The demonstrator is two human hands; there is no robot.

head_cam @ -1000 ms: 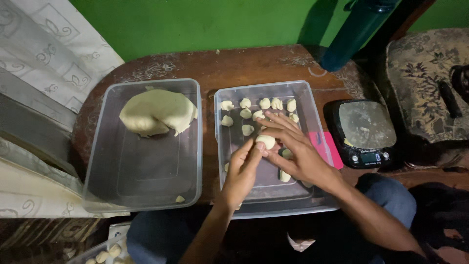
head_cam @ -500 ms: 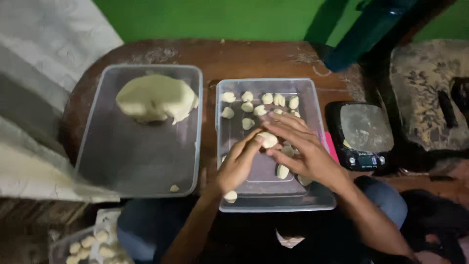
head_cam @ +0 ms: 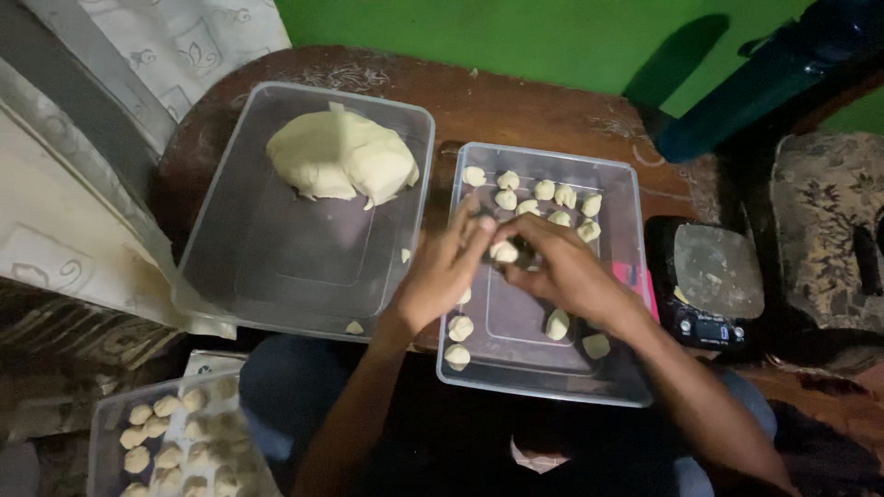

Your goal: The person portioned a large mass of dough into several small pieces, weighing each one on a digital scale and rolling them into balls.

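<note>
both hands' fingers point(head_cam: 479, 230) pinch one small, soft, pale dough ball point(head_cam: 504, 251) above the clear plastic tray point(head_cam: 626, 276).

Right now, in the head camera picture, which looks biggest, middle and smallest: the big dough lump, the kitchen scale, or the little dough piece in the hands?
1. Big dough lump, clearly the largest.
2. Kitchen scale, smaller than the lump.
3. Little dough piece, held between the left hand and right hand, by far the smallest.

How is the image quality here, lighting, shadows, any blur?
Head view: dim overall, with the dough mound and green wall lit best; the lower corners fall into shadow. A dark shadow crosses the wall at upper right. Both hands look slightly soft; the scale is murky.
</note>
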